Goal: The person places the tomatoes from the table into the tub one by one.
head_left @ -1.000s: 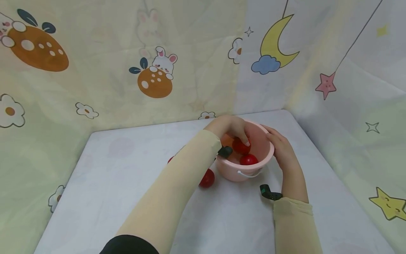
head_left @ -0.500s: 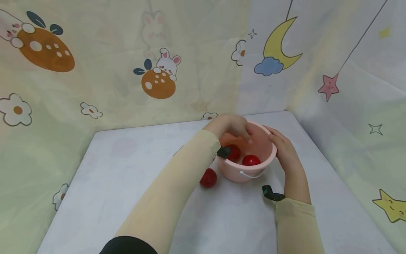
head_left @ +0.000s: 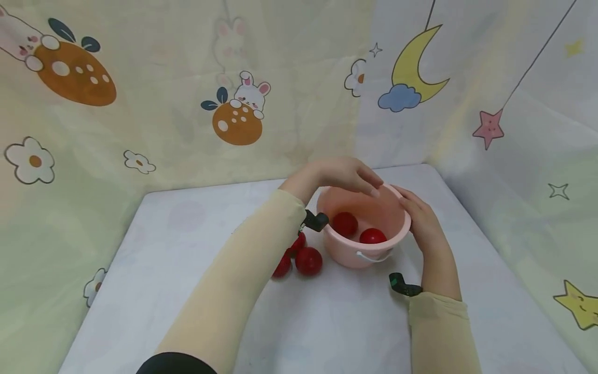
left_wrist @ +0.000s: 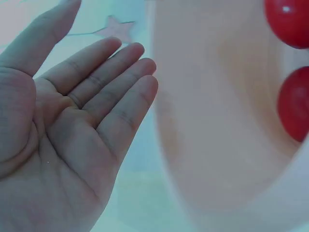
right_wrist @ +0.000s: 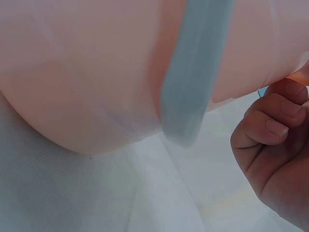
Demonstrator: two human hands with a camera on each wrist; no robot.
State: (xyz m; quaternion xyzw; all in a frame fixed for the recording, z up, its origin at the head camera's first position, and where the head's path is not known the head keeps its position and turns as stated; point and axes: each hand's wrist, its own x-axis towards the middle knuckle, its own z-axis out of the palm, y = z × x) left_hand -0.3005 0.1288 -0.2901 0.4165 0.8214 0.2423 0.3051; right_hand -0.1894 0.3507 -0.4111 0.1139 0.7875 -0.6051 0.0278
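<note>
Probably light and slightly flexible, the pink bucket (head_left: pixel 344 256) on the white table (head_left: pixel 327 322) is best held by its rim (head_left: pixel 341 242), where the right hand (head_left: pixel 424 224) grips it, while the left hand (head_left: pixel 343 174) hovers empty and outstretched near glossy, likely slippery red balls (head_left: pixel 344 224) inside.

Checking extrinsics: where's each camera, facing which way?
Head: worn on head, facing forward and down at the pink bucket; left hand, right hand, both sleeves show.
Left wrist: on that wrist, facing the bucket's inside; left hand's palm shows.
Right wrist: on that wrist, facing the bucket's outside and handle; right hand partly shows.
Shared: head and left wrist show two red balls in the bucket.
</note>
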